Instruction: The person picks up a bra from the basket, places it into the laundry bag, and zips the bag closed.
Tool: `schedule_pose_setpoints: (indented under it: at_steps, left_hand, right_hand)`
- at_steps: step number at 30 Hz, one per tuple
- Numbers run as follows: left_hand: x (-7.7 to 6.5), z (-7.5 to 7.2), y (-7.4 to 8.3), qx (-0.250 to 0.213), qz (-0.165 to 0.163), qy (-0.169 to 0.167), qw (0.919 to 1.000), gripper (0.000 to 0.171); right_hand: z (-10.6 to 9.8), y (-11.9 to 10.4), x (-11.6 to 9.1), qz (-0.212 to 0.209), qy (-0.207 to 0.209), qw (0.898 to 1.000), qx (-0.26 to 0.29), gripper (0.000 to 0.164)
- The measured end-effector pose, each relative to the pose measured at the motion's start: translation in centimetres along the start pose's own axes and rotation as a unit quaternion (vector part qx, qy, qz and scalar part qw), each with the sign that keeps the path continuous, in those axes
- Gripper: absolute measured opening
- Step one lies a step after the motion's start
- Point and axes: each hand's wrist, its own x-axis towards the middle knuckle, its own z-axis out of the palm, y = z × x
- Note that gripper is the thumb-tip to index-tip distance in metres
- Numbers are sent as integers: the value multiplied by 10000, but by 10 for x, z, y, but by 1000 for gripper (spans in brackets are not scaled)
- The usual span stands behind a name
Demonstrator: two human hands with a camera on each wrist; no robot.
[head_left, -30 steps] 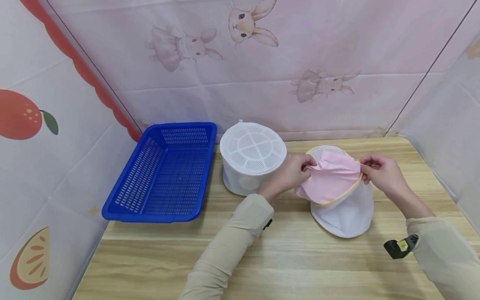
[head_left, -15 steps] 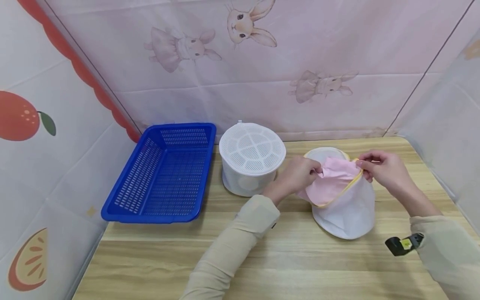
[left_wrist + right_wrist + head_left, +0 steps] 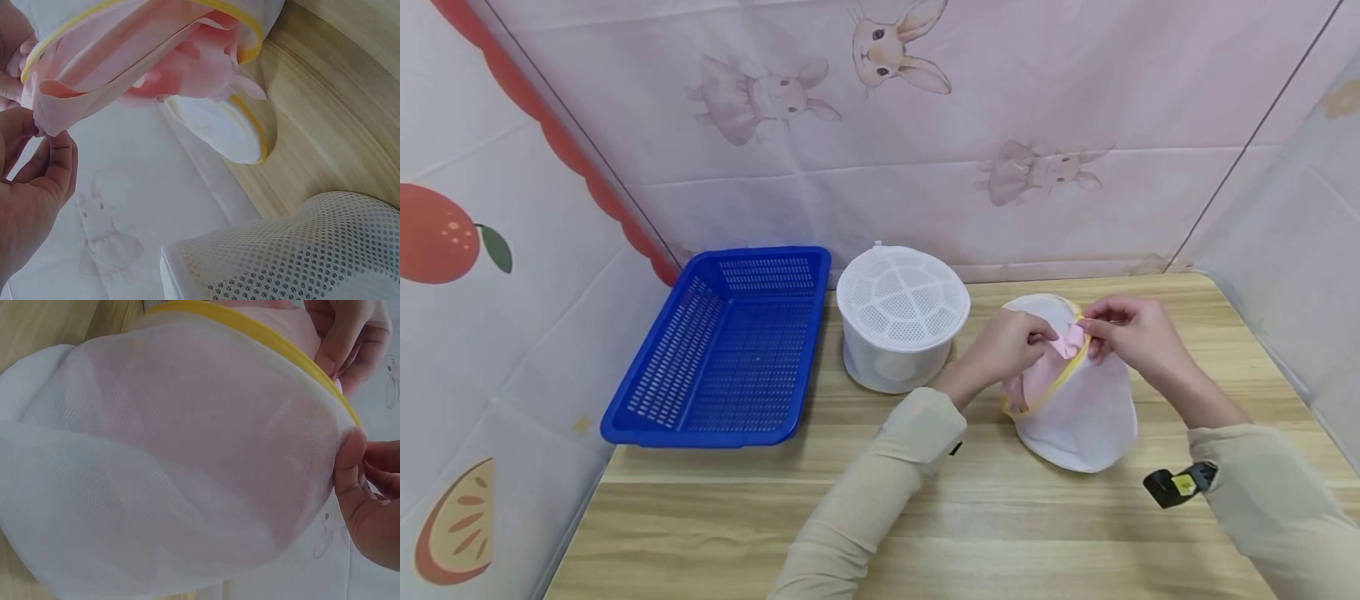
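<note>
A white mesh laundry bag (image 3: 1078, 425) with a yellow zip edge stands at the right of the table, its mouth gaping toward the left. Pink cloth (image 3: 1036, 379) lies bunched in that mouth, and it shows through the mesh in the right wrist view. My left hand (image 3: 1009, 348) pinches a fold of the pink cloth (image 3: 69, 109) between thumb and fingers. Opposite it, my right hand (image 3: 1138, 335) pinches the bag's yellow-trimmed rim. The bag's round lid (image 3: 219, 128), white with yellow trim, hangs back beyond the cloth in the left wrist view.
Left of my left hand stands a second white mesh bag (image 3: 901, 300), round and upright with a ribbed top. A blue plastic basket (image 3: 797, 367) sits at the table's left. Printed sheets (image 3: 910, 200) close off the back and sides of the wooden table (image 3: 1000, 533).
The pink cloth has gone deeper into the bag, with less of it above the rim. My right hand has shifted left with the rim; both hands are closer together.
</note>
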Motion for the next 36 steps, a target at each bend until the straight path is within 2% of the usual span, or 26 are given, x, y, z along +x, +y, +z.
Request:
schedule_pose_setpoints:
  at_steps: [4,7,10,12,15,18,21,25,30,31,33,34,36]
  left_hand:
    - [2,1,2,95,38,-79,9999,17]
    - [3,4,4,110,134,-151,9997,13]
    - [4,7,6,-32,113,-137,9998,11]
    - [3,10,4,-316,-17,-79,9995,9]
    - [-1,10,-3,-1107,-269,148,9934,11]
    - [-7,12,-16,-1709,-761,387,9816,10]
    - [-14,17,-28,-1865,-1439,440,9709,7]
    - [-23,30,-40,-1678,-2193,119,9610,7]
    - [-33,45,-49,-1118,-2868,-314,9509,14]
    - [-34,47,-51,-1176,-2960,-292,9475,13]
    - [-37,51,-52,-1715,-3145,-186,9334,20]
    - [-38,53,-53,-2072,-3254,-136,9225,34]
    - [-39,58,-54,-2831,-3423,-8,8959,40]
  right_hand:
    - [6,-2,-1,62,-29,9980,632,20]
    - [12,-3,-1,6,-97,9923,1233,21]
    - [15,-3,-1,-76,-160,9873,1576,21]
    - [14,-3,-2,-98,-167,9891,1460,21]
    - [7,-1,-2,-33,-159,9925,1210,21]
    - [0,4,-3,79,-149,9948,1003,21]
    - [-4,9,-4,230,-139,9949,969,21]
    - [-7,13,-4,357,-114,9955,873,21]
    - [-8,15,-5,409,-118,9951,890,20]
    - [-8,15,-5,419,-121,9951,885,20]
    - [-9,16,-5,439,-118,9952,863,20]
    - [-10,16,-6,445,-118,9953,853,20]
    - [-11,17,-6,449,-110,9956,812,18]
